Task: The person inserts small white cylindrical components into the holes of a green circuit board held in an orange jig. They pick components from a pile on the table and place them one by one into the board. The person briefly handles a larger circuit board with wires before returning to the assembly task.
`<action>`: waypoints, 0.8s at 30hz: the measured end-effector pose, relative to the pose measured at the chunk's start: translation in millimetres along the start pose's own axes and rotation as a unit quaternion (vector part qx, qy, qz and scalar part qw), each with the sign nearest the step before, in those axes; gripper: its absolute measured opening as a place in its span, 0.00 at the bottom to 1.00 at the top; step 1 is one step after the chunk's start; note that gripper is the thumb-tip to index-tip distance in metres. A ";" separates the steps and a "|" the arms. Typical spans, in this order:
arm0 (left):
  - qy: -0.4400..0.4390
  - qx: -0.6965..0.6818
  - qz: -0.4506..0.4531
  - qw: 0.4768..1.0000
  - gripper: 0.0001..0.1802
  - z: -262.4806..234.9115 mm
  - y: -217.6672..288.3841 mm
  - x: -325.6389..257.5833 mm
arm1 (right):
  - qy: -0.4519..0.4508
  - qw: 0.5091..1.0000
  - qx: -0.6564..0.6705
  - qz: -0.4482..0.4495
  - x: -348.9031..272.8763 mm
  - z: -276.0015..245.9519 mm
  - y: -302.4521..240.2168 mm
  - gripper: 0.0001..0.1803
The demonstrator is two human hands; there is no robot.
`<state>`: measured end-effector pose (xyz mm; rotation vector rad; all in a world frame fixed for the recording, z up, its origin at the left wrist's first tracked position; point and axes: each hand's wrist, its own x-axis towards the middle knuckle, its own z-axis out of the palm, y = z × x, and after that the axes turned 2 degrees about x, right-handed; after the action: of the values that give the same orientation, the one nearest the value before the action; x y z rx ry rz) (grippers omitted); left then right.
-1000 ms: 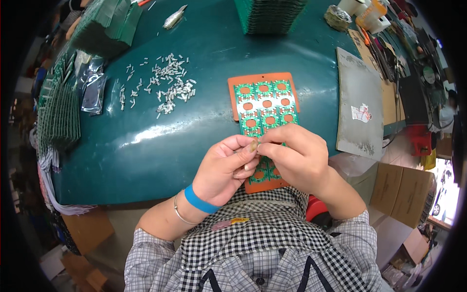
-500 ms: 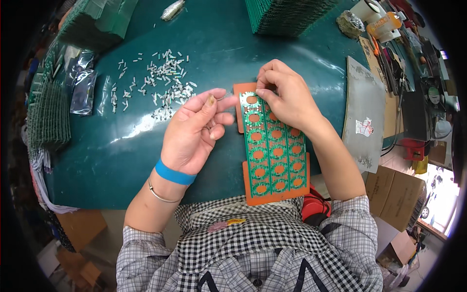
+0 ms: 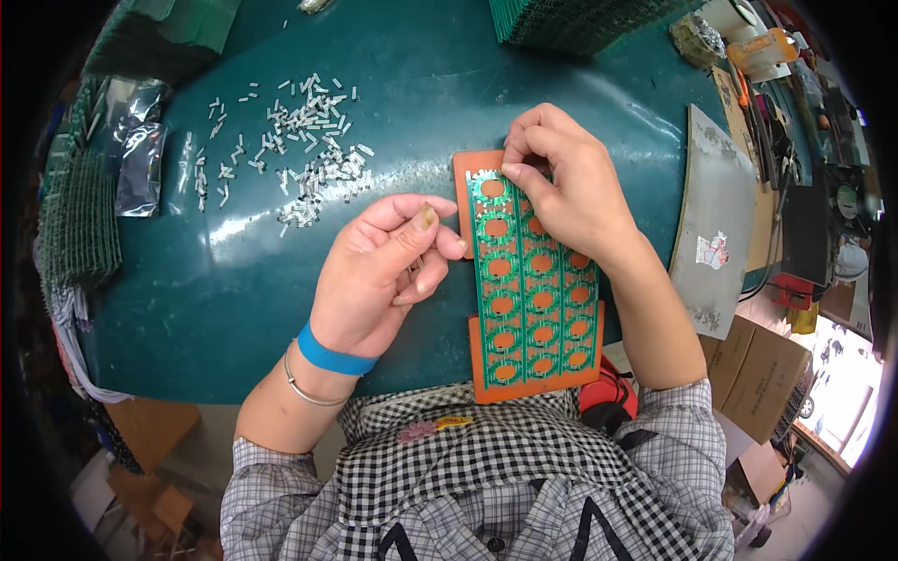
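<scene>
A green circuit board panel (image 3: 520,279) with rows of ring-shaped cutouts lies on an orange backing board (image 3: 486,394). Over its far end, my right hand (image 3: 566,187) is closed, thumb and index finger pinched beside the first ring; whatever is between the fingertips is too small to make out. Left of the panel, my left hand (image 3: 379,266) is palm up with curled fingers. Thin metal leads of small electronic parts show between its thumb and fingers. Farther off on the table is a loose scatter of small white-and-metal electronic parts (image 3: 323,154).
Tall stacks of green boards stand at the back left (image 3: 168,37), back middle (image 3: 580,23) and left edge (image 3: 84,206). A silvery bag (image 3: 140,168) lies beside the left stack. At right are a grey metal sheet (image 3: 702,224), tools, an orange bottle (image 3: 762,51) and a cardboard box (image 3: 756,374).
My left hand has shifted slightly right and nearer, its fingers more curled and thumb closer to the fingertips. My right hand remains pinched at the panel's far end. The whole view has shifted slightly.
</scene>
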<state>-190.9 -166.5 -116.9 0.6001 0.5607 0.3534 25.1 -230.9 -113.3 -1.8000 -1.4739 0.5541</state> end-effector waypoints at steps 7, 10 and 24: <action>0.025 0.041 0.000 0.999 0.11 10.4 -1.3 -1.2 | 0.010 1.000 -0.006 -0.024 0.1 2.3 1.3 0.02; 0.021 0.041 -0.002 0.999 0.11 8.6 -2.9 -0.7 | 0.007 1.000 -0.007 -0.024 0.3 1.4 1.6 0.02; 0.009 0.044 -0.027 0.999 0.08 7.1 -5.9 -1.7 | 0.006 0.993 -0.059 -0.102 2.2 0.8 2.6 0.03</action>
<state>-187.2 -174.9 -115.0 0.6663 0.6105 0.2844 26.7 -228.8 -115.6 -1.7100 -1.6893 0.3595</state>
